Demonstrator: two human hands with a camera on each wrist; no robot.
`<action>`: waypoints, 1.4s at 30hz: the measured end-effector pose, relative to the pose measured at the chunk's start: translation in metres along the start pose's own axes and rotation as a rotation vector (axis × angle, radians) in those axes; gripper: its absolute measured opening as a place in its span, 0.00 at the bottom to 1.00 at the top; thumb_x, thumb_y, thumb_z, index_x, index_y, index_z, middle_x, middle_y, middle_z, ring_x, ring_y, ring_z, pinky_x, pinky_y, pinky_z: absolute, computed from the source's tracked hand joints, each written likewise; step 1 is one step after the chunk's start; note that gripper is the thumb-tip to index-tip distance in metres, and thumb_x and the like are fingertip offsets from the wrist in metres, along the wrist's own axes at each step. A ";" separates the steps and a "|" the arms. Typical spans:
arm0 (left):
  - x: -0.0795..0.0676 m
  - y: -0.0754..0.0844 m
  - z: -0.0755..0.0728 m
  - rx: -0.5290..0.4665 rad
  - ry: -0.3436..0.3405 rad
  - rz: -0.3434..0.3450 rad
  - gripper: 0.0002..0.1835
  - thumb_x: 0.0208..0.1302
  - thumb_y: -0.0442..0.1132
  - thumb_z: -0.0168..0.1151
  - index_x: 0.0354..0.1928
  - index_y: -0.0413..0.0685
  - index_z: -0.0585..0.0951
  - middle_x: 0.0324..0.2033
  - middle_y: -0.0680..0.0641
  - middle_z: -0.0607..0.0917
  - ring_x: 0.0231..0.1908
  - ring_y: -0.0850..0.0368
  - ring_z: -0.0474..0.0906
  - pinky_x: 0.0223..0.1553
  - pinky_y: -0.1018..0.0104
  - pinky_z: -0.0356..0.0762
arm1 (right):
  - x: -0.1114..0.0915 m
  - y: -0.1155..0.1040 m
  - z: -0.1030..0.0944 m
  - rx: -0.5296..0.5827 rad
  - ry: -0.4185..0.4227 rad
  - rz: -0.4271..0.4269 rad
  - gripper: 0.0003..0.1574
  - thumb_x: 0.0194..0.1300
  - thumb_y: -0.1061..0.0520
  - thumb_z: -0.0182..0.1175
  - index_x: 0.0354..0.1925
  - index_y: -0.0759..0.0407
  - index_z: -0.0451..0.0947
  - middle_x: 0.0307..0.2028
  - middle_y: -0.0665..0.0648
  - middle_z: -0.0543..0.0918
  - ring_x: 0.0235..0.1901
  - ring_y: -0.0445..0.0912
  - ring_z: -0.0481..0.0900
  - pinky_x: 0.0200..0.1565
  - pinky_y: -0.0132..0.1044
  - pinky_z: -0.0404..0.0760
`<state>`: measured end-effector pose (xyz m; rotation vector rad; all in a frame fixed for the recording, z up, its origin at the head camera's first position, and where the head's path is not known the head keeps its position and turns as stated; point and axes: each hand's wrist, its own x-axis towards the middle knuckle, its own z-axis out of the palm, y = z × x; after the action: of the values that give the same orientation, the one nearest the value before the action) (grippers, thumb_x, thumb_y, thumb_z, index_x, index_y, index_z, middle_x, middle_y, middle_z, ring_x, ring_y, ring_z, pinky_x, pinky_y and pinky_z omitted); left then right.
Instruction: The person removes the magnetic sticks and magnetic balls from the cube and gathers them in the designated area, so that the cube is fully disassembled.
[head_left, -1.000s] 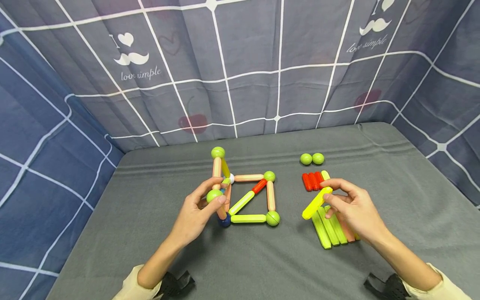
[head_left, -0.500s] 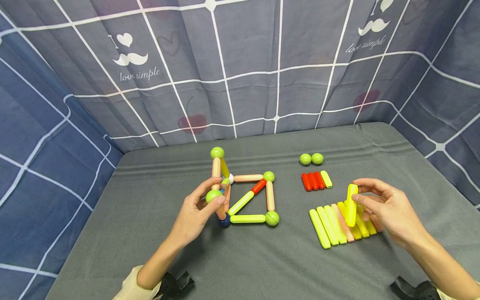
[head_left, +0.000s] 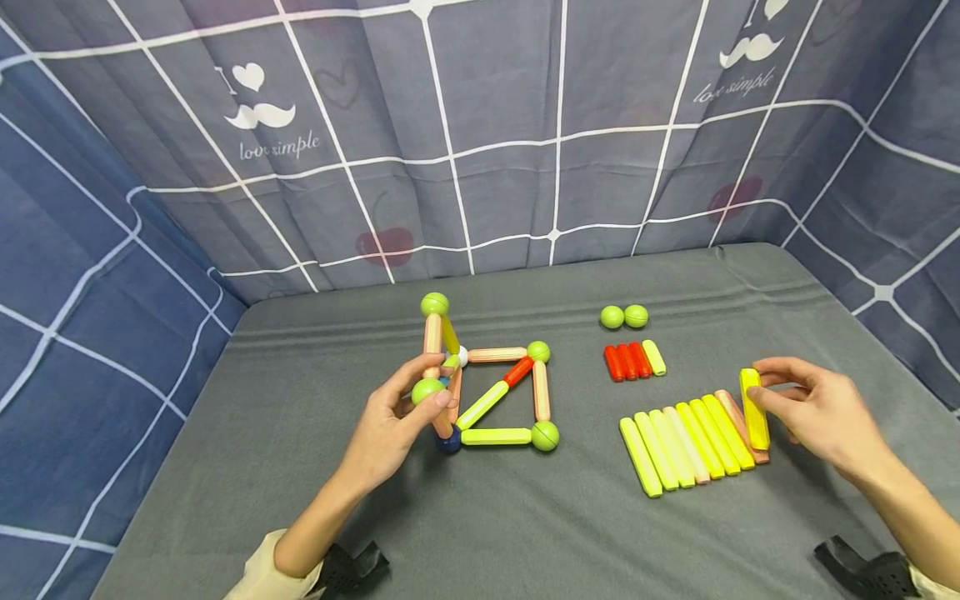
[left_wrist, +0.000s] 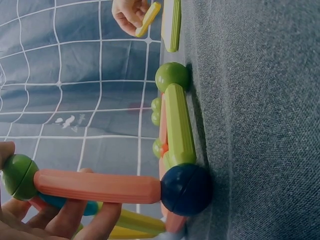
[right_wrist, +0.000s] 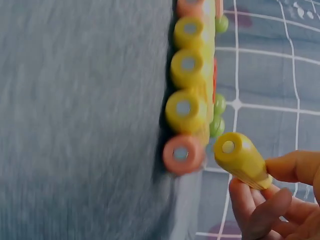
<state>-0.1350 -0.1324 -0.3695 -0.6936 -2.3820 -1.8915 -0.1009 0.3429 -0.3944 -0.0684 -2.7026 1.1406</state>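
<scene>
In the head view my left hand holds the raised side of a magnetic stick-and-ball frame, its thumb at a green ball. An orange stick runs from that ball to a dark blue ball in the left wrist view. The frame's flat square has a red stick and a light green stick across it. My right hand pinches a yellow magnetic stick above the right end of the stick row, over an orange stick. A magnet shows in the yellow stick's end.
A row of green, orange and yellow sticks lies on the grey cloth at right. Behind it are short red sticks, a short green stick and two green balls. A checked curtain encloses the table's back and sides.
My right hand has moved right with the yellow stick, from near the short sticks to the row's right end, turning the stick more upright. My left hand and the frame have stayed in place.
</scene>
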 end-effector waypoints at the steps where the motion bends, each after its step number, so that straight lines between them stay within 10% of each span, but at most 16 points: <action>1: 0.000 0.000 0.000 0.004 0.002 0.002 0.24 0.69 0.32 0.61 0.66 0.47 0.72 0.55 0.37 0.79 0.41 0.44 0.84 0.36 0.68 0.77 | 0.001 0.003 -0.001 -0.019 -0.006 -0.001 0.22 0.68 0.59 0.63 0.55 0.70 0.75 0.34 0.42 0.79 0.19 0.40 0.75 0.16 0.34 0.72; 6: 0.001 0.000 0.001 0.007 0.005 0.012 0.24 0.69 0.32 0.60 0.66 0.46 0.72 0.55 0.35 0.79 0.41 0.44 0.84 0.35 0.70 0.75 | 0.006 0.013 -0.002 -0.082 -0.080 -0.006 0.21 0.67 0.60 0.62 0.54 0.71 0.76 0.38 0.60 0.82 0.20 0.40 0.74 0.17 0.35 0.72; 23: 0.000 0.001 0.001 0.008 0.006 0.016 0.23 0.69 0.31 0.60 0.65 0.45 0.72 0.53 0.44 0.80 0.40 0.44 0.84 0.34 0.67 0.78 | 0.007 0.023 0.002 -0.046 -0.236 0.043 0.23 0.73 0.57 0.57 0.56 0.75 0.72 0.38 0.62 0.83 0.24 0.40 0.75 0.20 0.37 0.76; 42: 0.001 0.000 0.000 -0.009 -0.001 0.033 0.23 0.69 0.30 0.60 0.65 0.45 0.72 0.53 0.44 0.81 0.40 0.45 0.84 0.36 0.66 0.80 | 0.005 0.017 0.006 -0.066 -0.143 -0.035 0.18 0.71 0.59 0.59 0.52 0.72 0.77 0.43 0.65 0.83 0.27 0.36 0.74 0.21 0.35 0.75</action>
<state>-0.1356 -0.1321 -0.3696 -0.7295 -2.3486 -1.8907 -0.1077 0.3510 -0.4093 0.0530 -2.8541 1.0857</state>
